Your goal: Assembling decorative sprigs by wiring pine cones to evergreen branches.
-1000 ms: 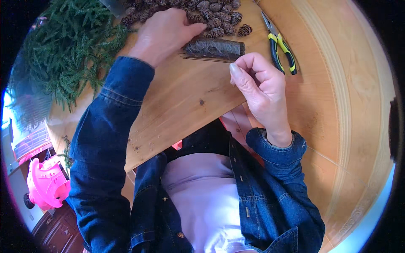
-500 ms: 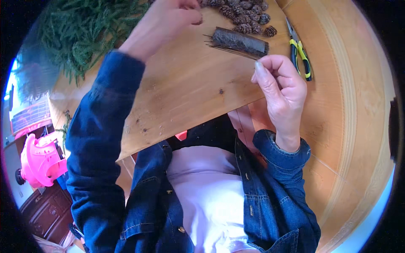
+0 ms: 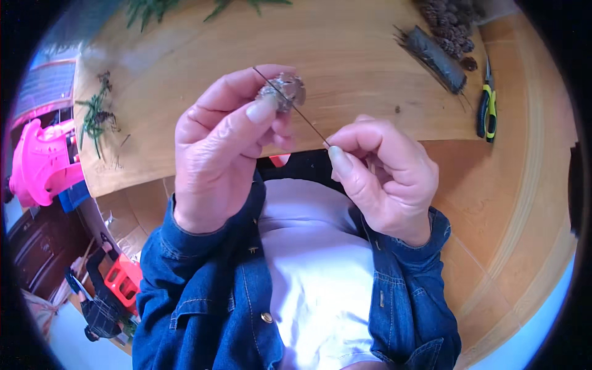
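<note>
In front of my chest, my left hand (image 3: 225,132) is closed around a brown pine cone (image 3: 297,91), its thumb pressed near the cone's side. A thin dark wire (image 3: 302,116) runs slantwise across the cone. Its lower end is pinched between the thumb and forefinger of my right hand (image 3: 385,176). The upper end pokes out past my left forefinger. Whether the wire goes between the cone's scales cannot be made out.
A dark bundle of wires (image 3: 435,58) lies on the wooden table (image 3: 345,37) at the right. Beside it are piled pine cones (image 3: 447,24) and yellow-black pliers (image 3: 487,111). Green sprigs (image 3: 95,117) lie at the left, a pink plastic object (image 3: 43,163) beyond the edge.
My left hand has come back from the far side of the table with a pine cone. Both hands are now together, the wire against the cone. The view has shifted left.
</note>
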The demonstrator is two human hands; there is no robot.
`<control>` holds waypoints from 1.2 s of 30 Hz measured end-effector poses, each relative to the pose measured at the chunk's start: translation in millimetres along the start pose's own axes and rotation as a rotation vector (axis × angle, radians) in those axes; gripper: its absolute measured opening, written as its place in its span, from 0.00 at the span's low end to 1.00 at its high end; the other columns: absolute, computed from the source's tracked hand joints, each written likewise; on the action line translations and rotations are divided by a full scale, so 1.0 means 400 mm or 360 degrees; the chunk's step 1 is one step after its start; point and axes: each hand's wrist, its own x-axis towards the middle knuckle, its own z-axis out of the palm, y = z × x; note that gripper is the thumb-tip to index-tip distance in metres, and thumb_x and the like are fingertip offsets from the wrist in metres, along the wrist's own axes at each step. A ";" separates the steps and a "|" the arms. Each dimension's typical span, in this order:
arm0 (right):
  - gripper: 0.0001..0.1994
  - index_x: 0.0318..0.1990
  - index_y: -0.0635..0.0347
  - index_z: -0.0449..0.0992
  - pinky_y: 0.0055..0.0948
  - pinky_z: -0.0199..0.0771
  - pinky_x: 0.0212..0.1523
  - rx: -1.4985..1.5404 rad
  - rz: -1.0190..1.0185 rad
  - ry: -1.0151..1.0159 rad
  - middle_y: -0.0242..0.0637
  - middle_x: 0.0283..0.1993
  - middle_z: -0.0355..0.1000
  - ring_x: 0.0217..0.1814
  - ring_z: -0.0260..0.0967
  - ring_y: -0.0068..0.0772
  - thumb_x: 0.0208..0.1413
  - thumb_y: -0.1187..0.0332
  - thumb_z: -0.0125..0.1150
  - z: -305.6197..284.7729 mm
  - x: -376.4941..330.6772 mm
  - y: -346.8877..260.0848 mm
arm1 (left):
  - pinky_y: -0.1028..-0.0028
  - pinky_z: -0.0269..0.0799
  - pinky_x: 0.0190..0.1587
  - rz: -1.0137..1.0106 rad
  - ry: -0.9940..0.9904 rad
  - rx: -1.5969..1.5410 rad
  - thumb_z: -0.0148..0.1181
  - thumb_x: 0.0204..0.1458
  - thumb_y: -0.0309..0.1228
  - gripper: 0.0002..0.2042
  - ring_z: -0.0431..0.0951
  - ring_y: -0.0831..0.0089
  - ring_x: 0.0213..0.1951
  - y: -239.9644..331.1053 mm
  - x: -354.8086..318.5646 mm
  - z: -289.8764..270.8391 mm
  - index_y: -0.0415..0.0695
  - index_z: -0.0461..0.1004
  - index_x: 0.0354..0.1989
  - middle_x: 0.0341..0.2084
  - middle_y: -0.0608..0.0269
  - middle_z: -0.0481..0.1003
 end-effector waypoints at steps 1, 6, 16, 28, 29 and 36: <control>0.04 0.36 0.69 0.71 0.12 0.63 0.25 -0.0047 -0.0029 -0.0028 0.31 0.28 0.68 0.25 0.64 0.14 0.54 0.80 0.57 0.010 0.002 -0.001 | 0.78 0.71 0.37 0.0053 0.0010 0.0020 0.48 0.56 0.26 0.16 0.73 0.75 0.33 -0.004 -0.008 -0.010 0.30 0.65 0.52 0.38 0.54 0.73; 0.03 0.35 0.69 0.71 0.13 0.63 0.25 -0.0043 0.0017 0.0099 0.32 0.27 0.68 0.24 0.65 0.15 0.53 0.79 0.58 0.062 0.009 -0.012 | 0.77 0.73 0.39 0.0146 0.0032 0.0063 0.49 0.56 0.25 0.15 0.75 0.74 0.35 -0.018 -0.030 -0.053 0.31 0.65 0.51 0.40 0.52 0.73; 0.07 0.33 0.67 0.72 0.24 0.67 0.24 -0.0265 -0.0087 0.0097 0.39 0.26 0.69 0.23 0.68 0.31 0.46 0.83 0.59 0.108 0.032 -0.025 | 0.76 0.75 0.41 0.0637 0.0116 0.0307 0.55 0.52 0.20 0.14 0.75 0.73 0.38 -0.046 -0.044 -0.073 0.32 0.66 0.48 0.42 0.52 0.72; 0.06 0.37 0.70 0.73 0.12 0.63 0.24 -0.0347 -0.0118 0.0148 0.31 0.27 0.69 0.24 0.64 0.14 0.52 0.81 0.58 0.121 0.022 -0.017 | 0.77 0.70 0.47 0.0834 0.0065 0.0433 0.56 0.50 0.16 0.14 0.72 0.75 0.42 -0.076 -0.043 -0.078 0.34 0.66 0.46 0.43 0.56 0.68; 0.06 0.39 0.70 0.73 0.12 0.63 0.25 -0.0350 -0.0115 0.0163 0.30 0.26 0.69 0.23 0.64 0.13 0.52 0.81 0.58 0.122 0.022 -0.014 | 0.79 0.67 0.49 0.0775 0.0060 0.0384 0.57 0.49 0.14 0.15 0.71 0.77 0.43 -0.077 -0.045 -0.076 0.34 0.66 0.46 0.42 0.58 0.68; 0.12 0.45 0.70 0.74 0.13 0.63 0.26 -0.0246 -0.0065 0.0211 0.28 0.24 0.67 0.23 0.62 0.14 0.52 0.81 0.58 0.108 0.014 -0.002 | 0.76 0.72 0.44 0.0604 0.0025 0.0202 0.53 0.54 0.21 0.13 0.74 0.74 0.39 -0.086 -0.041 -0.070 0.33 0.65 0.48 0.43 0.54 0.70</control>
